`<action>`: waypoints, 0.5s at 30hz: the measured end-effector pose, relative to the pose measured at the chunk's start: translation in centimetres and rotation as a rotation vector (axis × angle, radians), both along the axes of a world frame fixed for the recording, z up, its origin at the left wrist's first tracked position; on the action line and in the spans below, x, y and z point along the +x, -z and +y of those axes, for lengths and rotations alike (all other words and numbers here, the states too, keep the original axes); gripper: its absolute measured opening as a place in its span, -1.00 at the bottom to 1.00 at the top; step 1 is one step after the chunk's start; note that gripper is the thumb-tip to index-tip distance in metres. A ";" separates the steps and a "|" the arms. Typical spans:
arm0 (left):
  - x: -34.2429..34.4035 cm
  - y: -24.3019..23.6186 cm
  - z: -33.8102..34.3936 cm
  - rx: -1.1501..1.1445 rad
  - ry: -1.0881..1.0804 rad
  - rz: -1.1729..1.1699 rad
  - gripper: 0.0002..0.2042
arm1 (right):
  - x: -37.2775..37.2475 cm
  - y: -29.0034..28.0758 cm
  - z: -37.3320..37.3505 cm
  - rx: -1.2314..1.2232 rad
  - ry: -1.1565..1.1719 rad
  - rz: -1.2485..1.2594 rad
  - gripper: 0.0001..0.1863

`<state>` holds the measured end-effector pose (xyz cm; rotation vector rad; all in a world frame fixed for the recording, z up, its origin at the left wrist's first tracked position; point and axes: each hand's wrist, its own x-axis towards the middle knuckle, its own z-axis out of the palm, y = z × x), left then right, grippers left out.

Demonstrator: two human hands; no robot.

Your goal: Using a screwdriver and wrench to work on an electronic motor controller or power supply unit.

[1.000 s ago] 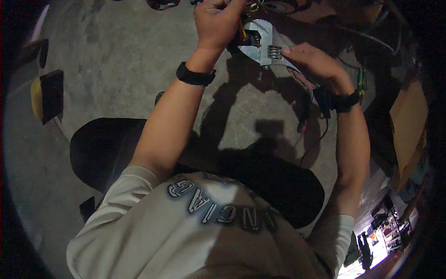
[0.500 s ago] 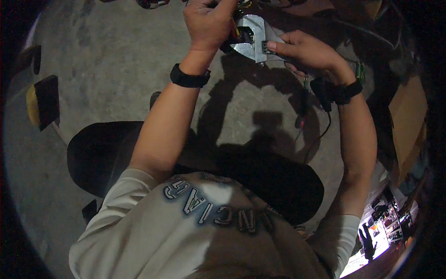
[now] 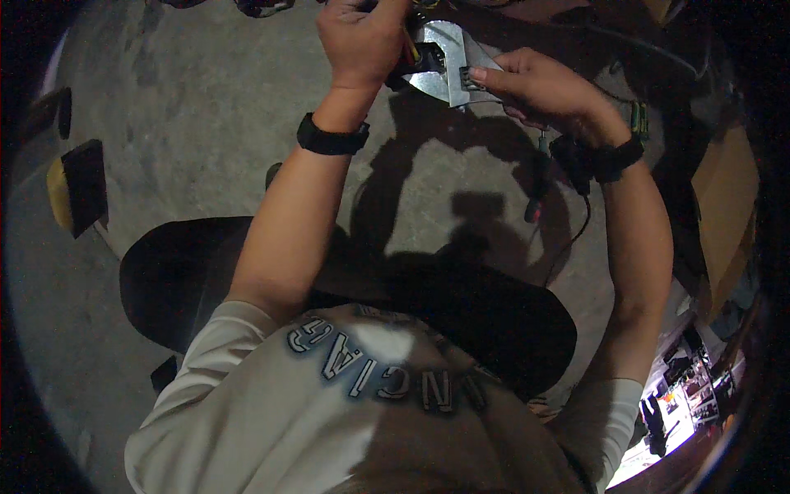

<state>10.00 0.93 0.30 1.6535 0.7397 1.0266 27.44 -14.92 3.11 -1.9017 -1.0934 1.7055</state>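
At the top of the head view, my right hand [image 3: 547, 90] is closed round a silver adjustable wrench [image 3: 440, 34], its thumb at the adjusting screw. The wrench's wide jaws sit around a dark part [image 3: 428, 59] with red and yellow wires beside it. Whether the jaws grip this part is hard to see. My left hand [image 3: 362, 45] is closed next to the jaws, fingers curled at the upper picture edge. The wires and dark part run to this hand, but its fingertips and the exact hold are hidden.
A screwdriver-like tool [image 3: 537, 185] with a dark and red handle lies on the concrete floor [image 3: 206, 123], near a thin black cable. Brown cardboard [image 3: 724, 206] stands at the right. A black and yellow object [image 3: 82, 189] is at the left. Small green items [image 3: 639, 120] lie beyond my right wrist.
Both hands, with the wrench and the wired part, have shifted slightly left and up. The wrench stays around the dark part, and both hands remain closed.
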 end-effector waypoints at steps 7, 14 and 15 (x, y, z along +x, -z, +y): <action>0.0 -0.5 -0.1 -0.021 -0.058 0.003 -0.67 | -0.7 -0.6 0.0 0.161 -0.062 -0.249 -0.23; -0.1 -0.5 -0.1 -0.023 -0.009 -0.127 -0.68 | -3.2 -1.5 -1.6 0.124 0.113 -0.175 -0.35; -0.1 -0.6 -0.1 -0.028 -0.009 -0.122 -0.68 | -3.3 -1.7 -1.8 0.116 0.132 -0.183 -0.35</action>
